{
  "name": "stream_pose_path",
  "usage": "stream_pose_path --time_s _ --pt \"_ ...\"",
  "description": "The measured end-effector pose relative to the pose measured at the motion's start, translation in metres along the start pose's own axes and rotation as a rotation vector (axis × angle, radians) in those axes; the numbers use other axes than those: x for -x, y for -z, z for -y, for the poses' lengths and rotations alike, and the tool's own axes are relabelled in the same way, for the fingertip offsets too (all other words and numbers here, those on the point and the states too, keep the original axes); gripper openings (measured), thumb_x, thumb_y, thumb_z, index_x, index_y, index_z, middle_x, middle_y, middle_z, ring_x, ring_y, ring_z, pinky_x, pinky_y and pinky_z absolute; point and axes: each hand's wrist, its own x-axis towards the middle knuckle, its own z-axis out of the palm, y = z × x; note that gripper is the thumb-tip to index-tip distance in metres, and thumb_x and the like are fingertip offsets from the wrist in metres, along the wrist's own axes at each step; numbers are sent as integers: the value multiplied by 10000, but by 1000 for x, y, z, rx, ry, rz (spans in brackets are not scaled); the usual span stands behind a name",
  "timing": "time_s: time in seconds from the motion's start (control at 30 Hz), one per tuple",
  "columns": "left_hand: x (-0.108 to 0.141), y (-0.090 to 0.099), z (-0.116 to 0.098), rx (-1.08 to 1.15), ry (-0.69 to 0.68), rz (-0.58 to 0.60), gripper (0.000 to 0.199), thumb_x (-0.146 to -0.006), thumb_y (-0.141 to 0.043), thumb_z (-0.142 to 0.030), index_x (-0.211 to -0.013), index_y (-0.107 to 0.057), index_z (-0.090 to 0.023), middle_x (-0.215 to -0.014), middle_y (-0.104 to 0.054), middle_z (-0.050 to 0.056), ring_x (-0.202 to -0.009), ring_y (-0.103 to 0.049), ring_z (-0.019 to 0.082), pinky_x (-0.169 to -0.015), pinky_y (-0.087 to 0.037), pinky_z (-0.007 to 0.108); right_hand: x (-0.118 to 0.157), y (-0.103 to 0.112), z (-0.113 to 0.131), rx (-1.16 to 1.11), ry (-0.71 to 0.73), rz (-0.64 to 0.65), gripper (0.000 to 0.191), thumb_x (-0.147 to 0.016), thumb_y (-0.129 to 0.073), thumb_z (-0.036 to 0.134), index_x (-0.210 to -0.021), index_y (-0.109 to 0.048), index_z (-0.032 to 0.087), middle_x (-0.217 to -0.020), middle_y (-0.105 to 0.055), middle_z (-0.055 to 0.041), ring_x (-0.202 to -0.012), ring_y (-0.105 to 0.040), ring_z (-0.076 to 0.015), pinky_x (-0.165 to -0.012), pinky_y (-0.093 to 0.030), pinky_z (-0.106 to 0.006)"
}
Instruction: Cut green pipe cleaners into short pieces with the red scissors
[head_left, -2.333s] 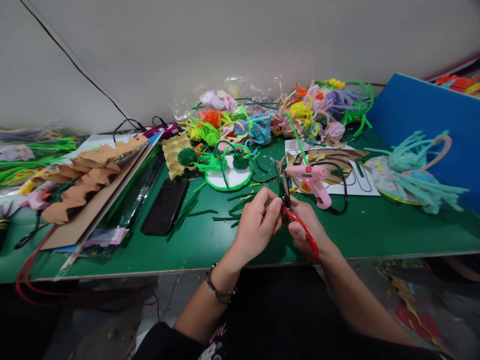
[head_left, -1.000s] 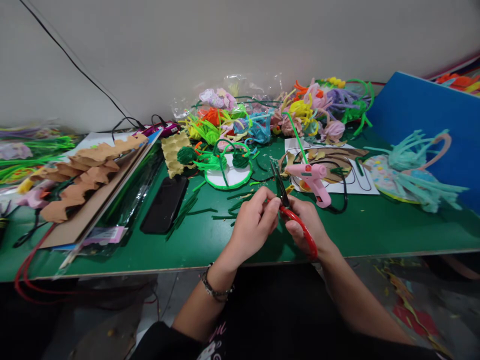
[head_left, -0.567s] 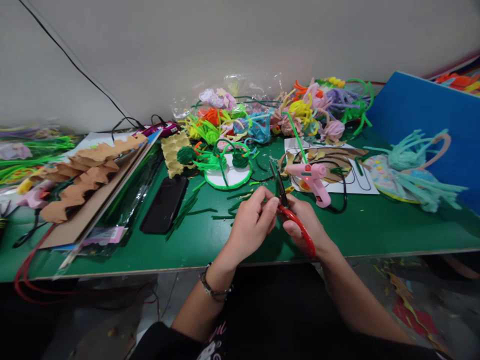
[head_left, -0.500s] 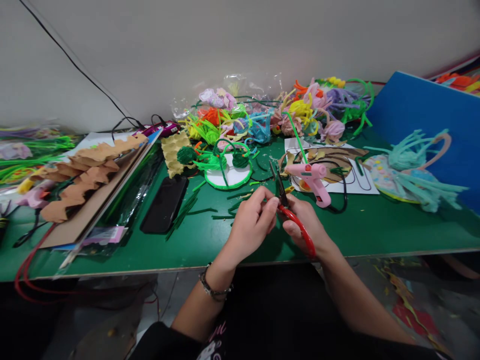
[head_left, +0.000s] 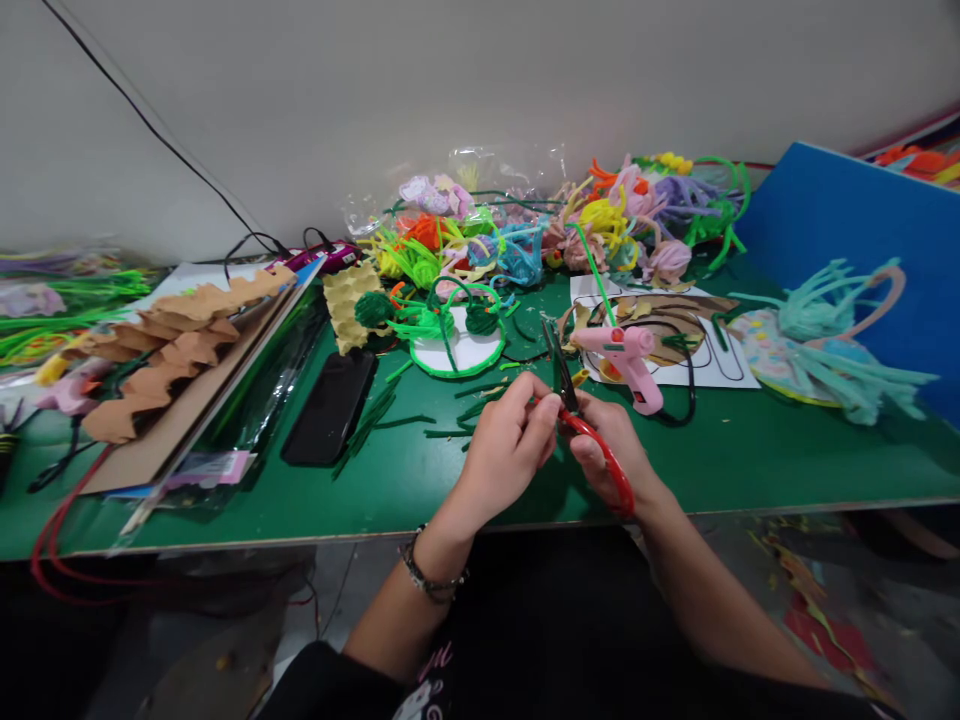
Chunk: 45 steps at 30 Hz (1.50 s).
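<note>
While the right hand (head_left: 621,438) wraps its grip around the red-handled scissors (head_left: 570,398), on the near side of the pink glue gun (head_left: 619,343), the left hand (head_left: 510,445) sits just beside it, nearer and to the left of that gun, fingertips pinched on what looks like a dark green strand (head_left: 556,372); the strand lies along the blades, its lower part hidden by the fingers. The chief danger, I judge, is a nicked finger: the left fingertips are close to the pivot, and a squeeze made before they clear the blades could catch skin. A loose pinch could let the strand twist or slide, giving a crooked cut. Because the blades point up toward the gun's nozzle, a forward push might knock it off balance; whether the nozzle is hot does not show. Its black cord (head_left: 690,398), curling to the gun's right, could drag it if snagged. Dark green clippings (head_left: 367,430) lie scattered on the desk (head_left: 727,460) left of the gun, some near the phone (head_left: 330,410), so a freshly cut bit dropped there might get lost among them.
</note>
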Motion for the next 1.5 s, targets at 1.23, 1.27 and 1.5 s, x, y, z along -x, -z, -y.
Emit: stream_pose_path --time_s 1.23,1.27,1.5 --pt "0 -1 1 35 16 24 192 -859 -350 -320 -713 -343 -197 -396 -369 -116 -310 -296 31 -382 -271 164 -1 3 1 -63 4 18 636 -669 -234 771 -637 -426 166 -509 -328 48 -461 -280 -77 -419 -244 -220" --pt "0 -1 1 32 18 24 191 -859 -349 -319 -712 -342 -197 -394 -370 -116 -309 -295 31 -380 -269 164 -1 3 1 -73 1 14 632 -667 -244 770 -636 -427 166 -510 -323 50 -461 -275 -75 -418 -241 -219" --pt "0 -1 1 17 30 24 194 -855 -352 -329 -712 -341 -198 -389 -370 -117 -302 -296 34 -379 -267 168 -1 3 2 -95 -41 -8 628 -627 -272 794 -587 -390 179 -488 -300 57 -446 -252 -67 -401 -222 -216"
